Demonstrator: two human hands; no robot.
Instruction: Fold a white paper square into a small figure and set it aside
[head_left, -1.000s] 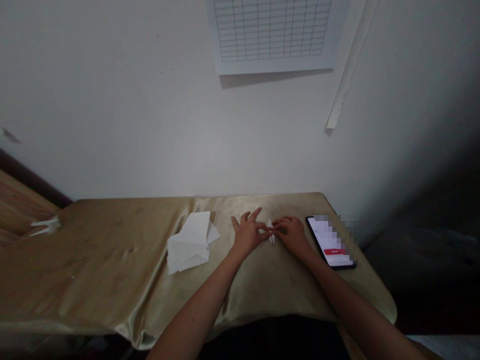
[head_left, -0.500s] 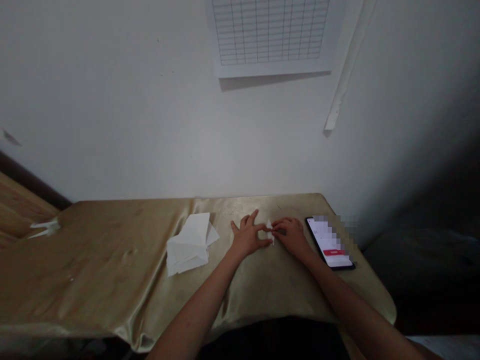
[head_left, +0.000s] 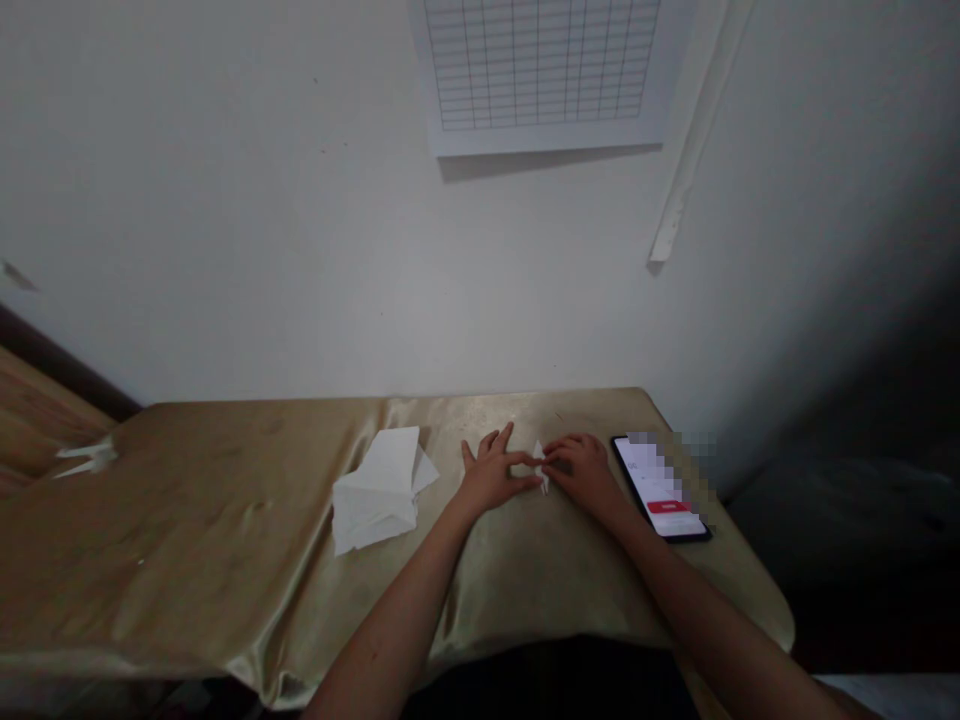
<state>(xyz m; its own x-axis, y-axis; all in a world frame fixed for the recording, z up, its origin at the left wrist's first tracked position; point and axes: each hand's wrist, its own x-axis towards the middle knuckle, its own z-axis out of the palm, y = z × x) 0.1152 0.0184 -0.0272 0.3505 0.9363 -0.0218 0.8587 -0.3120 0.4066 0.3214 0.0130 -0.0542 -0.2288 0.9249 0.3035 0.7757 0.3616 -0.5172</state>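
Observation:
A small white folded paper piece (head_left: 539,464) lies on the gold-cloth table (head_left: 225,520) between my hands. My left hand (head_left: 491,472) rests left of it, thumb and forefinger pinching its edge, the other fingers spread. My right hand (head_left: 581,467) is curled on the paper's right side, fingertips pressing it to the cloth. Most of the paper is hidden by my fingers.
A loose stack of white paper sheets (head_left: 379,487) lies left of my hands. A phone (head_left: 660,487) with a lit screen lies at the right, near the table's edge. A folded white paper shape (head_left: 84,457) sits far left. A grid chart (head_left: 540,70) hangs on the wall.
Hardly anything has moved; my left fingers have drawn in slightly, and both hands stay on the small paper.

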